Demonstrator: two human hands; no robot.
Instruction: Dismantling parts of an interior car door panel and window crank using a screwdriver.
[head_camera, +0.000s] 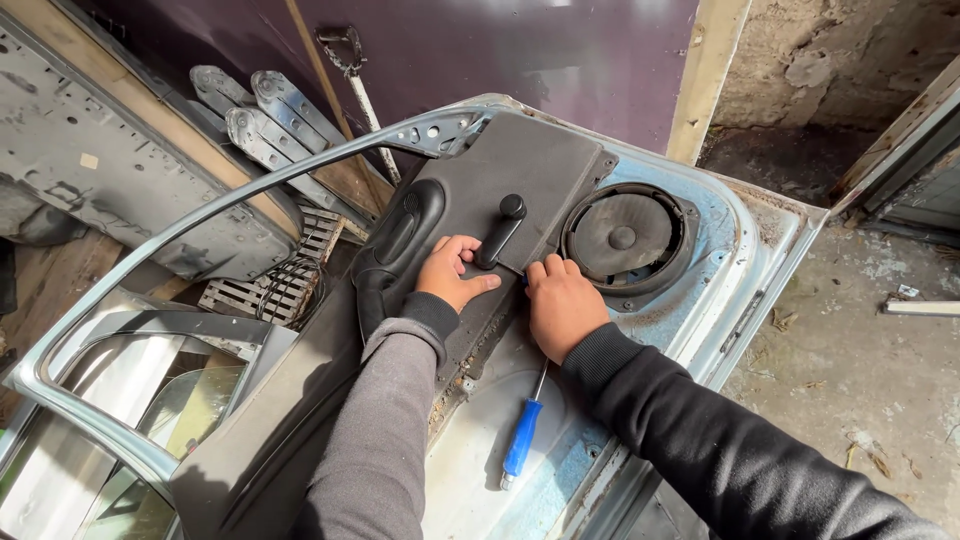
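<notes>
My left hand (452, 272) rests on the dark grey trim panel (520, 160) of a car door (735, 260) lying flat in front of me. Its fingers curl at the base of the black window crank (500, 232), with the thumb stretched out under it and touching the panel. My right hand (562, 305) is just right of it, fingers bent and pressed together against the panel's near edge, the tips tucked out of sight, so I cannot tell whether they pinch anything. Just right of the panel, the round black speaker (625, 238) sits in the door's pale blue metal. Nearer to me, a blue-handled screwdriver (523, 432) lies loose on the bare door skin, between my two sleeves. To the far left, grey metal parts (262, 122) lean against a purple board (560, 50).
</notes>
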